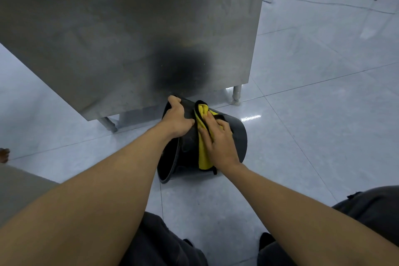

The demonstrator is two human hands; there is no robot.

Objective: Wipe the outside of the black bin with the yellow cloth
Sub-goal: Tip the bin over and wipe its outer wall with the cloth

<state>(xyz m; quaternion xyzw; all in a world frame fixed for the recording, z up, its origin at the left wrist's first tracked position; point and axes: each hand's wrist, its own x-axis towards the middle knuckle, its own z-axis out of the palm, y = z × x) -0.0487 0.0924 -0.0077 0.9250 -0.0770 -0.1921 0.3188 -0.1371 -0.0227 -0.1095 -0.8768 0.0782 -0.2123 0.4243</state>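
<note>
The black bin (238, 136) lies on its side on the tiled floor, its open mouth turned to the left. My left hand (178, 117) grips the upper rim of the bin. A yellow cloth (203, 153) with a dark edge is draped over the bin's outer wall. My right hand (218, 140) presses flat on that cloth, fingers spread and pointing away from me. Part of the cloth is hidden under the palm.
A stainless steel cabinet (129, 28) on short legs (236, 94) stands right behind the bin, with a dark reflection on its side. Pale floor tiles (323, 114) stretch to the right. My knees in dark trousers (164, 244) are below.
</note>
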